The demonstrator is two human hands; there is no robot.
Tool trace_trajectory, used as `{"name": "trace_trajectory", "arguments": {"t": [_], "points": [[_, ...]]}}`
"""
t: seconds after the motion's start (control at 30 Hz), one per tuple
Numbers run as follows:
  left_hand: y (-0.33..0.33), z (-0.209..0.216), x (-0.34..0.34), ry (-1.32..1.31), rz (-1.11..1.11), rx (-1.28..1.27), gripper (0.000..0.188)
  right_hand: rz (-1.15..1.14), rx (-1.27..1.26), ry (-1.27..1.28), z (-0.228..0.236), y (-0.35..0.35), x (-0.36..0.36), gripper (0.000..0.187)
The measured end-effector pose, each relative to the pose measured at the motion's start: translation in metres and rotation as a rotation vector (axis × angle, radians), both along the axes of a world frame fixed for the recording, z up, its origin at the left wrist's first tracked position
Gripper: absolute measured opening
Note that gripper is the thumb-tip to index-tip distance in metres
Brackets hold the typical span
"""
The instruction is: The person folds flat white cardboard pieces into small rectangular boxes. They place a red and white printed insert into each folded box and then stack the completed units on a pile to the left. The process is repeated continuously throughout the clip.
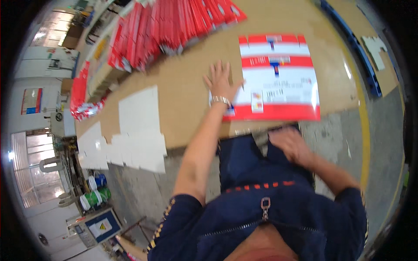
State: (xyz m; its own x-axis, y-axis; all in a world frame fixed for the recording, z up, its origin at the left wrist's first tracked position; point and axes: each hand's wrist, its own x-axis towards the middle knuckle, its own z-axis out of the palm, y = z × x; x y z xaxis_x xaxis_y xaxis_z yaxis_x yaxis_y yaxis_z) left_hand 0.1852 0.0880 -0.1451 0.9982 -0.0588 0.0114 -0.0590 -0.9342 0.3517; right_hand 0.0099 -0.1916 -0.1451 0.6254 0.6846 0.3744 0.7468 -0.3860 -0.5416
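A flat red and white printed cardboard sheet [285, 82] with slotted edges lies on the brown table surface [187, 87] in front of me. My left hand [222, 82] is at the sheet's left side, fingers spread, the thumb reaching over its edge. It holds nothing, and a bracelet circles the wrist. My right hand [289, 142] is beyond the table's front edge, just below the sheet and close to my body. Motion smears its fingers, so whether anything is in them does not show.
Red folded cartons [170, 26] stand in a long row at the far left, with another red bundle [82, 98] nearer the left edge. Blank white cardboard pieces [139, 126] overhang the table's front left. A blue rail [355, 48] runs along the right; floor buckets [96, 198] stand lower left.
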Motion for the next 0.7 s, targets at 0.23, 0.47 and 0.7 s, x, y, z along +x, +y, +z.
{"name": "trace_trajectory", "arguments": {"t": [0.23,0.47,0.7], "points": [[-0.008,-0.001,-0.013,-0.167,-0.105,0.031,0.067,-0.715,-0.041,0.248,-0.044,-0.034,-0.002,0.029],[-0.007,0.003,-0.014,-0.187,-0.113,-0.003,0.062,-0.596,0.126,0.355,-0.046,-0.042,-0.005,0.024],[-0.005,0.006,-0.02,-0.208,-0.136,-0.006,0.06,-0.512,-0.06,0.418,-0.102,-0.071,0.022,0.039]]}}
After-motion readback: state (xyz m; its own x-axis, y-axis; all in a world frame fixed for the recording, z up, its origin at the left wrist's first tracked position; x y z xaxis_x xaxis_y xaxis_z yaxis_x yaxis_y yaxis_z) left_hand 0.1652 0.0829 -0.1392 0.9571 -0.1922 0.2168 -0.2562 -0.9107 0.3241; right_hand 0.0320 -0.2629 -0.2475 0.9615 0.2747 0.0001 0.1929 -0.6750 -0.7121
